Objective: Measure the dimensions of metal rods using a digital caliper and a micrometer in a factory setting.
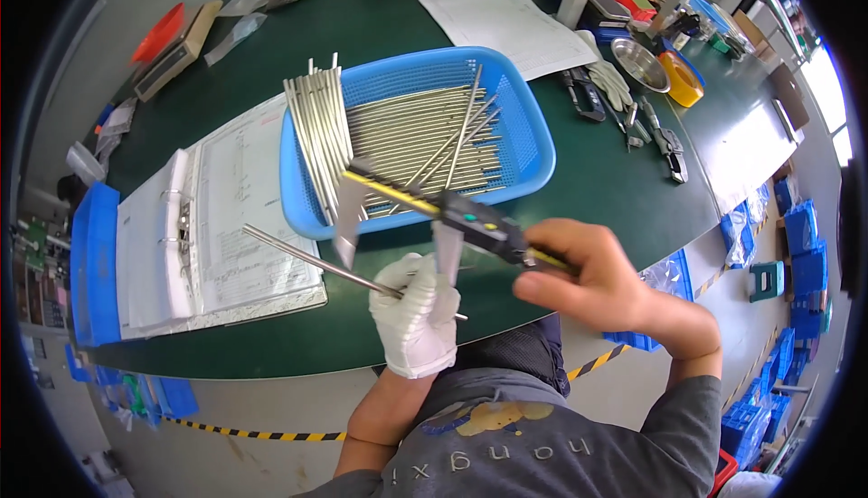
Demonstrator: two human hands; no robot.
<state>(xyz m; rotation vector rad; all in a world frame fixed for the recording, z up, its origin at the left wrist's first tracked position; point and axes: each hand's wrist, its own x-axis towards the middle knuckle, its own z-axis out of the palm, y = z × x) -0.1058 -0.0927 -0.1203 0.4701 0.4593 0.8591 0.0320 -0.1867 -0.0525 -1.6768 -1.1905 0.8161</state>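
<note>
My left hand (416, 317), in a white glove, is closed around a thin metal rod (312, 260) that slants up to the left over the table's front part. Bare, my right hand (588, 277) grips the end of a digital caliper (475, 225) with a yellow-edged beam. The caliper's jaws are apart and point down toward the gloved hand. One jaw overlaps the glove in view; whether it touches the rod I cannot tell. Behind the caliper stands a blue plastic basket (533, 127) with many metal rods (411, 127), some bundled upright at its left side, a few lying crosswise.
An open ring binder (244, 200) with printed sheets lies left of the basket. Beyond the basket is a paper sheet (502, 23). At the right are another caliper (666, 141), a glove (610, 82), a metal bowl (640, 64) and a yellow tape roll (680, 78).
</note>
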